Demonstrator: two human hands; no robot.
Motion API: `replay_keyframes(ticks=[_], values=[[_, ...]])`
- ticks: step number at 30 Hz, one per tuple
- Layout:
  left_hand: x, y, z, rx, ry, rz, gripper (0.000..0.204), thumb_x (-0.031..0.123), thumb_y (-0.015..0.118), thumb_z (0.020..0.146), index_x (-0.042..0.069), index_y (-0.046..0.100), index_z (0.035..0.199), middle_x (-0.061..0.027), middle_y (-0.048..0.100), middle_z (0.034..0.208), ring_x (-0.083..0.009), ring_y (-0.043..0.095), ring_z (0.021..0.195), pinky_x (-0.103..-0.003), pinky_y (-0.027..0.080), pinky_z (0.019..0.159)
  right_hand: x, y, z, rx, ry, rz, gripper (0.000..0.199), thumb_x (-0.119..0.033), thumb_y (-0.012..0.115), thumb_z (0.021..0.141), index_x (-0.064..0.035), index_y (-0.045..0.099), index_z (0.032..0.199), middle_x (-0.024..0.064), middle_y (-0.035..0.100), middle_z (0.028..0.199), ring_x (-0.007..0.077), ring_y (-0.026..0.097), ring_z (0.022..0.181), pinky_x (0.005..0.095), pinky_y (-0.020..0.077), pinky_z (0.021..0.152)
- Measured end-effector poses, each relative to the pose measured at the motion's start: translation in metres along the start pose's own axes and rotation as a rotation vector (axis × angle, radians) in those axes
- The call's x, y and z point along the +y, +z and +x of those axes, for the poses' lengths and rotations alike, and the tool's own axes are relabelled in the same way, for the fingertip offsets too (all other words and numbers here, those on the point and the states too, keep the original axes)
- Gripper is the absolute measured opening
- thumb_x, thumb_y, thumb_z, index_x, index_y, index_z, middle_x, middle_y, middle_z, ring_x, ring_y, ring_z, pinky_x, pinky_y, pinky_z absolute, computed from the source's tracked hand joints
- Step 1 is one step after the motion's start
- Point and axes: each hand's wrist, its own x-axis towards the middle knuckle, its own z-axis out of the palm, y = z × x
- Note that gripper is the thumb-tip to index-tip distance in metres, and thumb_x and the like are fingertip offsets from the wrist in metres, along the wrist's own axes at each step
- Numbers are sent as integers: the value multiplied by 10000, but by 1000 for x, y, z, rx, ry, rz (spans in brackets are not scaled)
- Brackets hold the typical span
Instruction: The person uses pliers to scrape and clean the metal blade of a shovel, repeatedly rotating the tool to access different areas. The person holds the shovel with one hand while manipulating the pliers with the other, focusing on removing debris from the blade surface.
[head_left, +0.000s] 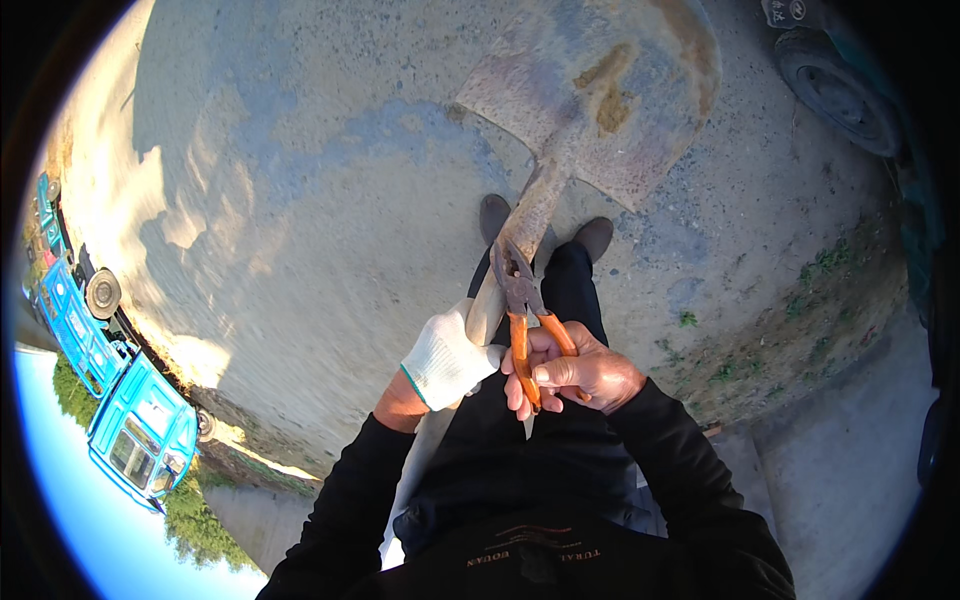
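Gripping orange-handled pliers (520,292), holding shovel handle (485,312), brown patch (608,95) on blade (545,75)

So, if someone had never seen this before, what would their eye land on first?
Probably the big rusty shovel, its broad blade at the top and its shaft running down to the white-gloved left hand. Next, near the centre, the orange-handled pliers in the bare right hand, their jaws over the shovel's neck. Then the bright blue truck at the left edge.
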Motion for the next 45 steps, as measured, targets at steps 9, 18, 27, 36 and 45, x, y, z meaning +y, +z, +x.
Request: replay_keyframes(ticks=[9,18,27,36,45], values=[[3,-8,-2,-28,-181,-138,314,103,766,847,-23,680,1122,-73,690,732,-146,683,615,-319,542,550,1,-6,-6,-103,52,-39,537,-247,723,957,69,575,1365,253,729,1174,322,761,1030,344,600,754],[2,-8,-2,-6,-74,-66,315,89,753,859,-6,691,1153,-80,723,804,-155,692,683,-329,559,612,1,-3,0,-132,45,-2,538,-271,727,938,79,591,1324,249,739,1137,320,767,1004,339,581,729],[-7,-10,-1,-20,45,-47,415,128,790,899,17,686,1285,-123,773,1060,-196,735,969,-356,592,855,0,3,9,-119,1,8,516,-277,730,944,66,600,1307,240,745,1132,311,766,1004,316,559,722],[-6,-10,3,-23,125,-97,456,170,799,937,39,656,1350,-101,770,1155,-191,740,1026,-353,599,875,11,8,18,-107,-57,126,460,-269,739,970,52,615,1276,229,753,1038,293,775,894,287,500,598],[-18,-7,8,43,223,78,462,209,801,932,47,660,1342,-133,768,1141,-261,748,1007,-379,603,856,21,9,25,-101,-85,234,454,-250,768,943,42,643,1269,255,759,1011,306,788,850,270,497,541]])
